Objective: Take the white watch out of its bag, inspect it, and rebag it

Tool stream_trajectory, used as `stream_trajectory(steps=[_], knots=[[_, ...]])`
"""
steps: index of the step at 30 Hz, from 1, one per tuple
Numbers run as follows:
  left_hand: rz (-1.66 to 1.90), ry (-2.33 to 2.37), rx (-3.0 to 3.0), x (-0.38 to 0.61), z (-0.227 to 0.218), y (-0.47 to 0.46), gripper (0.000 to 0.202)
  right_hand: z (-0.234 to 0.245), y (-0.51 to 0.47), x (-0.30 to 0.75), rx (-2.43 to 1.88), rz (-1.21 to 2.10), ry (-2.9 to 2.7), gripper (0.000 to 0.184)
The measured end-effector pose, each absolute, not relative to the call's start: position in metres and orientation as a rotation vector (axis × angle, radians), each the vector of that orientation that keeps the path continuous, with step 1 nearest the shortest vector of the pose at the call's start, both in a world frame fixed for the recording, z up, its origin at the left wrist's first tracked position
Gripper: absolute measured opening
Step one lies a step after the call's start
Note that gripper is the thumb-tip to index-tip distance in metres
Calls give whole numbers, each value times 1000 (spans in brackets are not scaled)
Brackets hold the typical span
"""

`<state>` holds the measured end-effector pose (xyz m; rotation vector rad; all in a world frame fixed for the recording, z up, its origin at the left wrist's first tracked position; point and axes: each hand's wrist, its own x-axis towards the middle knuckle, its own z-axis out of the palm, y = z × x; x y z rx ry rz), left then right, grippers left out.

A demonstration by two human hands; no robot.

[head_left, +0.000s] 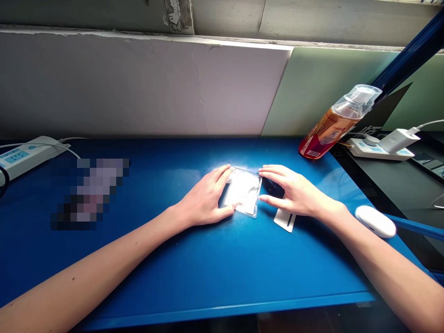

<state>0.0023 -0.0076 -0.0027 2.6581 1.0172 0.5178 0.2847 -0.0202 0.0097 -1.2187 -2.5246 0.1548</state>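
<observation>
A clear plastic phone case (pixel 243 191) lies flat on the blue table (pixel 208 268), bright with glare. My left hand (pixel 204 199) grips its left edge between thumb and fingers. My right hand (pixel 294 192) rests at the case's right edge, fingertips touching its corner, fingers stretched and slightly curved. A dark object (pixel 274 187) lies partly hidden under my right fingers. A small white card (pixel 285 219) with a dark slot sticks out from below my right palm.
An orange-liquid bottle (pixel 333 127) with a clear cap leans at the back right. White power strips sit at far left (pixel 21 157) and far right (pixel 378 148). A white oval case (pixel 375 221) lies by my right forearm. A blurred patch (pixel 88 192) covers something on the left.
</observation>
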Motion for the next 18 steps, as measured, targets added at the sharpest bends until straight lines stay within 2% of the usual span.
stream_trajectory(steps=[5,10,13,16,18], knots=[[558,1076,2659,2,-3,-7,63,17,-19,286,-1091,231,-2511,30],[681,1179,2660,3,-5,-6,40,22,-21,284,-1014,291,-2527,18],[702,1157,2648,2,-6,-5,42,23,-22,283,-979,321,-2549,16],[693,1098,2658,1,-7,-3,54,23,-21,284,-961,313,-2543,15],[697,1087,2658,1,-7,-2,58,21,-20,285,-983,276,-2531,22]])
